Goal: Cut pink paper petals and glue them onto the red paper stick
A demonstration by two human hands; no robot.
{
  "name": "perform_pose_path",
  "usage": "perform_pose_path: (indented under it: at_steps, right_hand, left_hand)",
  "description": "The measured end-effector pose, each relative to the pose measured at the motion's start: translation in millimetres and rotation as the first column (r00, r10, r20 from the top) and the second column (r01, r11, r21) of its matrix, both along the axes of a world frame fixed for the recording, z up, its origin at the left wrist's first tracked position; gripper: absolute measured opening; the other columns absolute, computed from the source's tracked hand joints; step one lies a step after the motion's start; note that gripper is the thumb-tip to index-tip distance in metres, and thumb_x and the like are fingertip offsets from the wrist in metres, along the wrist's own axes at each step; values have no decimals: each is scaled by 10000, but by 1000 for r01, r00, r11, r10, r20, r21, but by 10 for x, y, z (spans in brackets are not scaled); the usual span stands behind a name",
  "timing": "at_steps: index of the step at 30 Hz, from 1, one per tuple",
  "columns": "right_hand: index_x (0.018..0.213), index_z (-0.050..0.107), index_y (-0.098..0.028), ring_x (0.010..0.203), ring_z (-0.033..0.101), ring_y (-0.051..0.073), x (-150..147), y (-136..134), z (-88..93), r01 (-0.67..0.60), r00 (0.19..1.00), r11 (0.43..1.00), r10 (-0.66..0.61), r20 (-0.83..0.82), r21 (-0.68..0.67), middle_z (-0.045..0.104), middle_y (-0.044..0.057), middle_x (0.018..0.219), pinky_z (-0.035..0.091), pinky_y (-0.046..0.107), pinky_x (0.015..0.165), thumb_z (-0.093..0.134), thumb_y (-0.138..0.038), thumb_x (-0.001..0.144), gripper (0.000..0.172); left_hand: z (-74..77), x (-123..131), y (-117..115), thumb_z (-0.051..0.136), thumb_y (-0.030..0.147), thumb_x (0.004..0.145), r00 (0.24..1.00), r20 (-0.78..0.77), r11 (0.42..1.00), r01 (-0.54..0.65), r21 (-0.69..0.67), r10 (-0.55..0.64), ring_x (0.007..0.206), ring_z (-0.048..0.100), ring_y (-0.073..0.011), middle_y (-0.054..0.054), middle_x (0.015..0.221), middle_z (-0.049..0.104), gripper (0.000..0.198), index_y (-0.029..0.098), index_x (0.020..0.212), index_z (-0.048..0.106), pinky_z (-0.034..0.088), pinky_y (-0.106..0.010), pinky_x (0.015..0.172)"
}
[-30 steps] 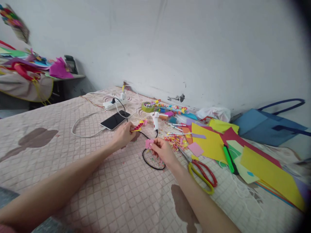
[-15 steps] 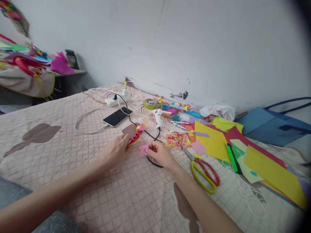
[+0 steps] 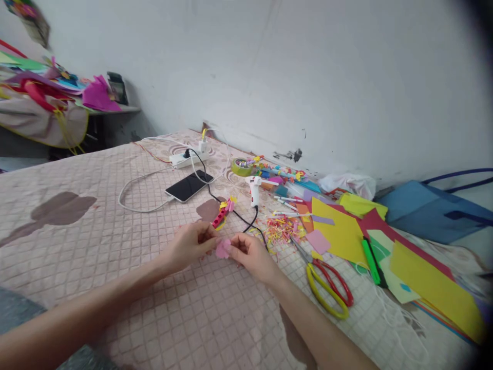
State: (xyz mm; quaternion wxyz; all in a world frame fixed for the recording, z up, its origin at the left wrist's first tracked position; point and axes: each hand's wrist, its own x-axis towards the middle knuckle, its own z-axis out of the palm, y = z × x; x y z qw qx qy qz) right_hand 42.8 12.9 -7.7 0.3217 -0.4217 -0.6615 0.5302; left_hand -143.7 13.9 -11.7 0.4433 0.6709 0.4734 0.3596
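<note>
Between my two hands is a small pink paper flower (image 3: 222, 249). My right hand (image 3: 252, 255) pinches its right side between thumb and fingers. My left hand (image 3: 191, 245) is closed, its thumb and fingertips at the flower's left edge. Just beyond the left fingers lies a red dotted strip (image 3: 219, 218) with yellow edging and pink and yellow paper pieces at its far end; its near end is partly hidden by the hand. A white glue gun (image 3: 254, 191) stands behind my right hand, its black cord running toward the hands.
Red-and-yellow-handled scissors (image 3: 327, 285) lie right of my right hand, near small paper scraps (image 3: 283, 229). Coloured paper sheets (image 3: 335, 226) and a green cutter (image 3: 370, 261) are farther right. A phone (image 3: 189, 186) and a power strip (image 3: 188, 159) with cables lie at the back left.
My left hand has let go of the red dotted strip and come right to the pink flower. My right hand has moved slightly, still holding the flower. The view has shifted a little.
</note>
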Motion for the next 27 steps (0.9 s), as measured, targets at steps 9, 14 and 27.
perform_pose_path:
  at_steps: [9, 14, 27]
  right_hand:
    - [835, 574, -151, 750, 605, 216, 558, 1119, 52, 381, 741, 782, -577, 344, 493, 650, 105, 818, 453, 332, 692, 545, -482, 754, 342]
    - [747, 625, -127, 842, 610, 315, 433, 1678, -58, 389, 623, 752, -641, 449, 532, 671, 174, 809, 421, 382, 740, 664, -482, 626, 377]
    - [808, 623, -116, 613, 549, 187, 473, 1169, 226, 487, 631, 593, -746, 211, 641, 630, 55, 665, 396, 267, 560, 521, -445, 771, 346]
  left_hand:
    - [20, -99, -25, 522, 225, 766, 990, -114, 997, 81, 14, -79, 518, 482, -96, 13, 573, 562, 108, 170, 673, 514, 343, -200, 475]
    - [-19, -136, -28, 501, 181, 773, 991, -121, 998, 67, 15, -65, 489, 480, -87, 20, 567, 571, 59, 178, 716, 515, 331, -191, 456]
    - [42, -183, -42, 526, 186, 767, 970, -227, 991, 106, 77, -86, 556, 506, -90, 6, 620, 592, 84, 145, 712, 575, 368, -193, 514]
